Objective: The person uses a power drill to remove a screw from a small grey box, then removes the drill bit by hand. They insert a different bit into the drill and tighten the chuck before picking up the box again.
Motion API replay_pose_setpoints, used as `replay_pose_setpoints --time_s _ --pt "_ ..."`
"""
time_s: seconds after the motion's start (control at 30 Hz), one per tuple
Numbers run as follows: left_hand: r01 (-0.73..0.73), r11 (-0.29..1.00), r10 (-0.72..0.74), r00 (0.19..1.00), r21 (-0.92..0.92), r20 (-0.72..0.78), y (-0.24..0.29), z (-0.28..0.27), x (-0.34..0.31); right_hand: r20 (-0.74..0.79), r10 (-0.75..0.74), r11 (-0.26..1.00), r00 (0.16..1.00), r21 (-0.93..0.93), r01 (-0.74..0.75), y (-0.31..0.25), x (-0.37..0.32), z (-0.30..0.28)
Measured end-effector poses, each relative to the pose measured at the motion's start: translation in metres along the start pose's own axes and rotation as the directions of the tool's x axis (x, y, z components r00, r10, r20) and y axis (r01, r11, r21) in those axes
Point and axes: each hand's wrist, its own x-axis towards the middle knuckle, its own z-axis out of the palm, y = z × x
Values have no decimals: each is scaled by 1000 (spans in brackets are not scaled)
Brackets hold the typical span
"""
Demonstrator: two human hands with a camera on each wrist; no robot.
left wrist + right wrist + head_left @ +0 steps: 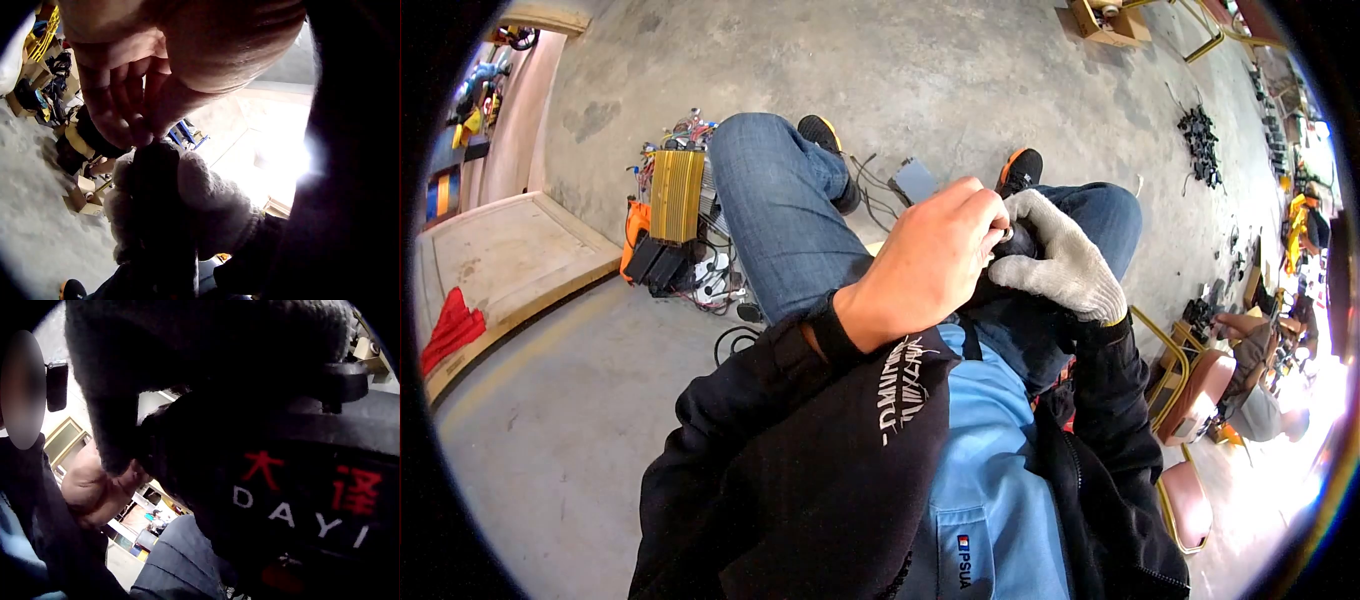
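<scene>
A black power tool (pixel 300 500) with "DAYI" lettering is held over the seated person's lap. My right hand (pixel 1065 255), in a grey-white knit glove, grips it around the nose end, thumb on one side and fingers on the other. My bare left hand (pixel 935 260) comes over from the left, its fingertips pinching at the tool's nose. A small silvery metal part (pixel 1006 235) shows right at those fingertips. In the left wrist view, the tool's dark nose (pixel 159 187) stands between gloved thumb and fingers, below the bare fingertips. Shadow hides most of the tool.
On the floor by the left knee sits a gold finned metal box (pixel 677 195) among wires and black parts. A grey box (pixel 915 180) with cable lies between the feet. A pale wooden panel (pixel 510 260) is at left, black parts (pixel 1200 145) at right.
</scene>
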Motion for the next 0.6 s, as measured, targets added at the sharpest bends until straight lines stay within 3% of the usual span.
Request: replay_pose_setpoints --time_s 0.07,0.17,0.23,0.37,0.43,0.53,0.57,0.6 --pt "1 1000 -1 1000 12 9 0 0 0 -5 -14 999 1000 -43 13 0 -1 1" --pt "-3 1000 3 1000 0 26 -1 -2 0 11 -48 995 999 92 47 -3 -2 0" --pt "-14 1000 14 1000 -6 25 -3 -2 0 116 140 949 983 268 -166 -6 -4 -4" --pt "-29 1000 30 999 -5 31 -5 -2 -1 121 175 952 977 232 -200 -8 -1 -3" --pt "-19 1000 20 999 -7 29 -4 -2 -1 33 42 999 999 2 -42 -8 0 0" --pt "-10 1000 10 999 -11 38 -4 -3 0 12 -18 999 1000 -51 19 -1 1 2" --pt "-10 1000 11 999 -13 45 -4 -4 0 10 -18 998 1000 -52 19 -4 -1 1" --pt "-11 1000 12 999 -13 45 -4 -4 0 39 61 990 997 124 -66 -9 -3 0"
